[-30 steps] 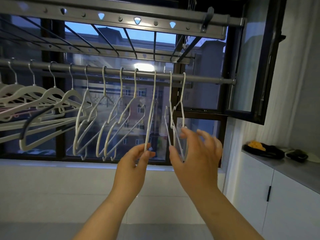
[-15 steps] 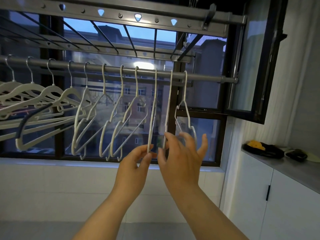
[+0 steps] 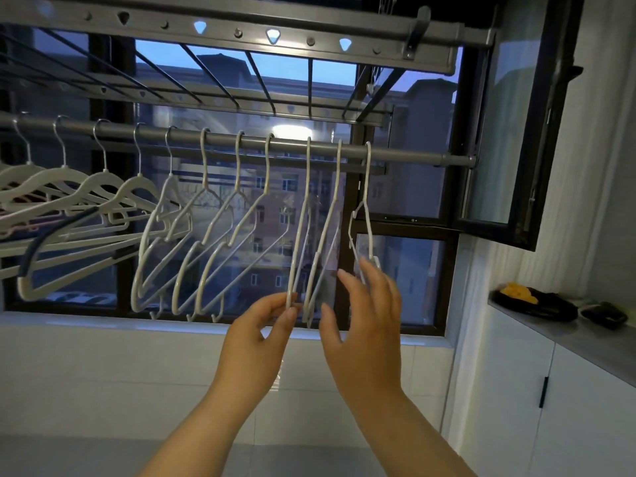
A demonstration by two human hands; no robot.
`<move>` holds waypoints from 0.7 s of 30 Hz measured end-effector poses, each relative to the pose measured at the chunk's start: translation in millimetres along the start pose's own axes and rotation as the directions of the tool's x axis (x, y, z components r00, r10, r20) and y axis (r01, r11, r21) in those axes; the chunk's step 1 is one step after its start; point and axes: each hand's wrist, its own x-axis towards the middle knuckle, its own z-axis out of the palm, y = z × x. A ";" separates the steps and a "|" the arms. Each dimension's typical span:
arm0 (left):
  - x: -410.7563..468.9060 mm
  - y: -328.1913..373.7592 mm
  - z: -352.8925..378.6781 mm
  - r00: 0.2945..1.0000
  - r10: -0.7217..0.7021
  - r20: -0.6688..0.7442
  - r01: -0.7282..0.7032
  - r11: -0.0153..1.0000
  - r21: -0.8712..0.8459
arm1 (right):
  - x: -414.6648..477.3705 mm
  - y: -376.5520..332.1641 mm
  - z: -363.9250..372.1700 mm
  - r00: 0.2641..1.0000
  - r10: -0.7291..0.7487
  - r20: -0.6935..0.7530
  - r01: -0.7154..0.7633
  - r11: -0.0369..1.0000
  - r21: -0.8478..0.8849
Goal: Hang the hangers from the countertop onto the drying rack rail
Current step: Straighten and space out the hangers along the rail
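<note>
Left hand (image 3: 261, 332): pinching the bottom edge of a thin white hanger (image 3: 301, 218) that is hooked on the rail (image 3: 413, 155). Right hand (image 3: 364, 315): fingers spread, grasping nothing, fingertips beside the end hanger (image 3: 367, 180). I judge these light, springy and prone to swinging. Best held low on the frame.

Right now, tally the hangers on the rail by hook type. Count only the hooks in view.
Metal-hook hangers: 5
White-hook hangers: 6
Total: 11
</note>
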 end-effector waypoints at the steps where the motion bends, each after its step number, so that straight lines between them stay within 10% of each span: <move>1: -0.3 -0.3 0.0 1.000 -0.002 -0.005 0.002 1.000 0.009 | -1.4 1.2 0.3 1.000 0.017 0.005 -0.017 0.999 0.036; 10: -24.0 2.6 -14.7 0.987 -0.068 -0.149 0.088 0.986 0.138 | -5.8 -6.0 -11.7 0.999 -0.035 0.014 0.032 0.987 0.155; 21: -48.1 11.0 -102.0 0.909 0.192 -0.370 -0.067 0.943 0.325 | -28.7 -89.6 -4.1 0.983 -0.102 0.156 0.026 0.904 0.427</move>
